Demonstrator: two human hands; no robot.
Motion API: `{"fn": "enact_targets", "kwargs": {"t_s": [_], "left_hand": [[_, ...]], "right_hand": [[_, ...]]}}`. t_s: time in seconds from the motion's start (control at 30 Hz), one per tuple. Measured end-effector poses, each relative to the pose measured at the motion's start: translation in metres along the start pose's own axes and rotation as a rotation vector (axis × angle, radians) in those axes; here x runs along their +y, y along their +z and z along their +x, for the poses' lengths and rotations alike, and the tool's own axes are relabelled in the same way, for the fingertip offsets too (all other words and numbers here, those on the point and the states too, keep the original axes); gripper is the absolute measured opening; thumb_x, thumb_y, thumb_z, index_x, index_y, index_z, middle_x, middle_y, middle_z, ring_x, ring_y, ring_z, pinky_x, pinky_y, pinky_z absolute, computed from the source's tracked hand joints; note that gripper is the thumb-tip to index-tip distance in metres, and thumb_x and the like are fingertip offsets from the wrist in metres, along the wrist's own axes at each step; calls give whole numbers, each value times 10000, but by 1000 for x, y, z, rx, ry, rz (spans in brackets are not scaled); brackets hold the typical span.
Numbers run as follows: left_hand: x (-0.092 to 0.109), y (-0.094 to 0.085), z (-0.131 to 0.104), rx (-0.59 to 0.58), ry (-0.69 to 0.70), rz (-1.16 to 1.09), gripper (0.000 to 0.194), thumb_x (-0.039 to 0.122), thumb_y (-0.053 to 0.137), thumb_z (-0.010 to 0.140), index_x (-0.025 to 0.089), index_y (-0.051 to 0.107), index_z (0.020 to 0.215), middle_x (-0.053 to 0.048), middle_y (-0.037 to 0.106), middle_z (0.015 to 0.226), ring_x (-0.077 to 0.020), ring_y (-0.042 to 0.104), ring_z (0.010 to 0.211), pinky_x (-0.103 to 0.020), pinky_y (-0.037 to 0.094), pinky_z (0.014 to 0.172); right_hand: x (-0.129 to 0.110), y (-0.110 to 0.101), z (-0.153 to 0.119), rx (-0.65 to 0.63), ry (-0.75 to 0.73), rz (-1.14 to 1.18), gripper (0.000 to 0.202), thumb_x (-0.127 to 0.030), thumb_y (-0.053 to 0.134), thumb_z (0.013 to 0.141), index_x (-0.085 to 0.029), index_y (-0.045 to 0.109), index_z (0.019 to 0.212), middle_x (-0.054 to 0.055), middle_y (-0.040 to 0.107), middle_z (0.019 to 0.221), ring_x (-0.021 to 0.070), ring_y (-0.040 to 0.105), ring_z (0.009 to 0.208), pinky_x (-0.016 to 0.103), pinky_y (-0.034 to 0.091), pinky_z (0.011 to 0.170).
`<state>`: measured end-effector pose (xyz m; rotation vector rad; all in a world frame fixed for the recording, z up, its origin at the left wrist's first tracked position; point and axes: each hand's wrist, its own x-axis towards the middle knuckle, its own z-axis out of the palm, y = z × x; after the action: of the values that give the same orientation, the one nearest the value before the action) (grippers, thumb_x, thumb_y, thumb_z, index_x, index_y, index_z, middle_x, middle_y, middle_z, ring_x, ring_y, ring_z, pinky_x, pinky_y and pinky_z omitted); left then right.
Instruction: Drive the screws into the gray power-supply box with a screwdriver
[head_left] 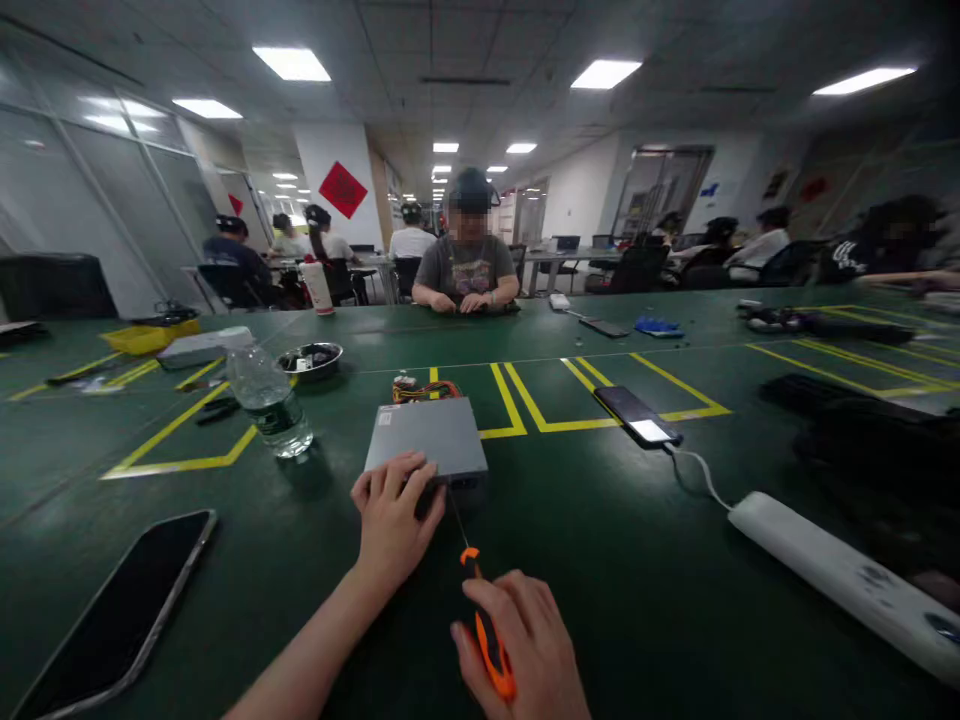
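Note:
A grey metal computer power supply (pixel 431 437) lies on the green table, with a bundle of coloured cables (pixel 427 391) at its far side. My left hand (pixel 394 510) grips its near left corner, fingers over the top and thumb down by the front face. In my right hand (pixel 529 640) is an orange and black screwdriver (pixel 491 650), its handle between thumb and fingers. The thin shaft points up and away to the front face of the power supply, near my left thumb. Whether the tip sits in a screw cannot be made out.
A water bottle (pixel 274 405) and a metal bowl of small parts (pixel 311 360) stand left. A large phone (pixel 120 610) lies at near left. On the right are a cabled phone (pixel 637 415) and a white power strip (pixel 840 580). A person (pixel 465 262) sits opposite.

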<state>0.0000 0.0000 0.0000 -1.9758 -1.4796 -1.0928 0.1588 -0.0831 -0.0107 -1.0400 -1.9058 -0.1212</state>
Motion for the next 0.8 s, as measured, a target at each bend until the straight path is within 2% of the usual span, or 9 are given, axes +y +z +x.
{"fn": "enact_targets", "kwargs": {"t_s": [0.17,0.2,0.23,0.33,0.67,0.8], "left_hand": [[0,0,1,-1,12,-2,189,270,574,797,246,585,985,-50,633,1045,-228,546,1010,-406,292,850],[-1,-1,1,-5,12,-4,193,273,573,799,247,584,990,-50,632,1049,-230,544,1015,-407,292,849],[-1,-1,1,-9,12,-6,199,276,571,800,249,582,996,-51,629,1054,-231,542,1019,-407,292,849],[-2,-2,0,-22,9,-8,205,283,568,803,253,577,1006,-50,623,1068,-233,536,1030,-410,291,853],[-3,-1,0,-52,-1,-25,212,291,560,809,252,575,1017,-54,615,1082,-236,526,1052,-415,288,862],[-3,-2,0,-49,-3,-25,207,284,560,808,250,576,1012,-53,619,1072,-232,526,1050,-412,289,863]], "right_hand": [[8,-20,-3,68,-17,55,196,-190,420,858,-164,524,1023,45,615,784,176,598,668,309,476,624],[10,-25,-3,50,3,50,204,-179,443,846,-167,524,1032,44,622,797,178,607,691,308,484,640],[13,-30,-3,-21,8,49,218,-175,479,835,-172,522,1049,41,628,816,177,618,726,297,493,658],[21,-40,-2,-28,26,30,222,-180,508,832,-179,523,1054,38,636,837,176,629,760,289,510,674],[20,-28,-8,34,148,59,201,-208,465,857,-205,533,1046,36,632,841,184,621,764,325,504,687],[23,-32,-6,21,112,40,209,-211,500,846,-202,540,1051,37,639,842,186,628,763,312,515,678]]}}
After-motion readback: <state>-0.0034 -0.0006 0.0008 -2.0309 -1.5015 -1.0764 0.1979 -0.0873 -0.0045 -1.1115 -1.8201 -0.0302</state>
